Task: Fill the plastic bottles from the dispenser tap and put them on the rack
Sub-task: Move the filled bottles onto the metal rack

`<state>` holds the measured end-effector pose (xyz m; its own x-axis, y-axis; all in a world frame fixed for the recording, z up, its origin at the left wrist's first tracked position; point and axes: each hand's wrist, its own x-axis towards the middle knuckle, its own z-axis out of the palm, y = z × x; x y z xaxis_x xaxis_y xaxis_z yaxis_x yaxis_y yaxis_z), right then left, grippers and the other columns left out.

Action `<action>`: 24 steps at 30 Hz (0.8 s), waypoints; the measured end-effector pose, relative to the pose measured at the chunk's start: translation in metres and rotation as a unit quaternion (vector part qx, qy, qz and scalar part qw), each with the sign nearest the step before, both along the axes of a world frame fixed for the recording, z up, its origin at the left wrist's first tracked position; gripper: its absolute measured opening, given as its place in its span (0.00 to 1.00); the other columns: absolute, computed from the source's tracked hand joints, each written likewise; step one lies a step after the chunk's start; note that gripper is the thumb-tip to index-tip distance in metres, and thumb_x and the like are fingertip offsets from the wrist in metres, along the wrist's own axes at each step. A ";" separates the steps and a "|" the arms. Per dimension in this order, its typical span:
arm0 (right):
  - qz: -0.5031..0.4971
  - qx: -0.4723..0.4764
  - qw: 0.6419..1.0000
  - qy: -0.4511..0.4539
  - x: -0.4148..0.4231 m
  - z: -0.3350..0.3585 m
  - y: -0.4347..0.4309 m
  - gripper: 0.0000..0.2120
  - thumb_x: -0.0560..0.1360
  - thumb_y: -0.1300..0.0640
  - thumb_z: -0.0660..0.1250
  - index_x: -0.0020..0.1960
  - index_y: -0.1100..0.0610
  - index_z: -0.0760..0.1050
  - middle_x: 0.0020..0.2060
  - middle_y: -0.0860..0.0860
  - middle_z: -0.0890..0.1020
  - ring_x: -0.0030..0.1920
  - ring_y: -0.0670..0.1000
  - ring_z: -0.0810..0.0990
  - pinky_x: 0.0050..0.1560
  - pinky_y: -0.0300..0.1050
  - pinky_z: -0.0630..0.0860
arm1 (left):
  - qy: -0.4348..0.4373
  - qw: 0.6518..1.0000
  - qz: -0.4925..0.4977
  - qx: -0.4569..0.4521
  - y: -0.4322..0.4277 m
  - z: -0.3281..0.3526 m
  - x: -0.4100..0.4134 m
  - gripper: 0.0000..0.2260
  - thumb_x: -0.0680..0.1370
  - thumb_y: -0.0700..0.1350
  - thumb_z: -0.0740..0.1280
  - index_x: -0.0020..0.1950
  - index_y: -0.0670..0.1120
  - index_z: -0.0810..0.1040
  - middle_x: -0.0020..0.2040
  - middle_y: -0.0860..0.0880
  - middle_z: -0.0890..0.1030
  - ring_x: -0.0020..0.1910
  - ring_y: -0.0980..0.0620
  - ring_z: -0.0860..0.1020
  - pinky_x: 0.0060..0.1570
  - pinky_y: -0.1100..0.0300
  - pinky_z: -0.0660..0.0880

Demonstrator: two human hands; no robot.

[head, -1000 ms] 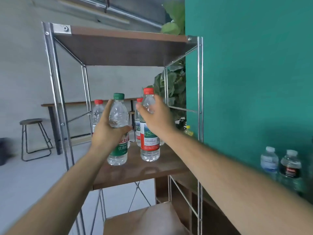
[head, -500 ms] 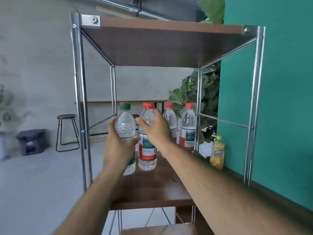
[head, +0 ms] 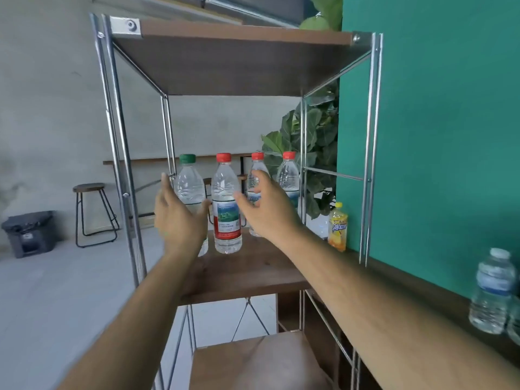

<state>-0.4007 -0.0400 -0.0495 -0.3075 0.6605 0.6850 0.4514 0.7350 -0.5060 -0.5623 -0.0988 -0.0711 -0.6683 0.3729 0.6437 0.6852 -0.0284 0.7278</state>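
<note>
The left hand (head: 180, 220) is hovering in the centre of the frame with its fingers (head: 166, 187) straight and spread upward, gripping nothing. It is covering the lower part of the green-capped bottle (head: 189, 184); whether the palm is touching that bottle cannot be told. The right hand (head: 270, 212) is reaching in just right of centre, its fingers (head: 257, 178) fanned wide and loose, also holding nothing. It is sitting just beside the front red-capped bottle (head: 226, 198), with a narrow gap showing between thumb and label.

Both of these bottles are standing upright, side by side, on the middle shelf (head: 253, 274) of the rack (head: 239, 66), near its front left corner. Two more red-capped bottles (head: 288, 173) are standing upright behind them toward the back right of the same shelf, partly hidden by the right hand.

At the right of the frame, a counter (head: 450, 301) is running along the teal wall (head: 436, 136). A yellow bottle (head: 337, 228) is standing on it just beside the rack, and a white-capped bottle (head: 492, 291) is standing near the right edge. A leafy plant (head: 318, 142) is showing behind the rack, and a stool (head: 92, 212) and a dark bin (head: 28, 233) are sitting at the left.
</note>
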 end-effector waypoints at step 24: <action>-0.475 -0.149 0.853 0.156 0.370 -0.159 0.054 0.22 0.83 0.51 0.63 0.74 0.59 0.69 0.72 0.60 0.71 0.70 0.63 0.74 0.67 0.55 0.72 | 0.205 0.794 -0.545 -0.172 0.158 -0.116 0.425 0.27 0.84 0.50 0.65 0.80 0.43 0.63 0.75 0.41 0.66 0.74 0.41 0.69 0.73 0.49 0.66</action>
<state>-0.0309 0.0144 -0.2088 0.6306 0.6688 0.3937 0.5809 -0.0704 -0.8109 -0.1377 0.0594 -0.1866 0.4122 0.7875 0.4582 0.5717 -0.6151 0.5430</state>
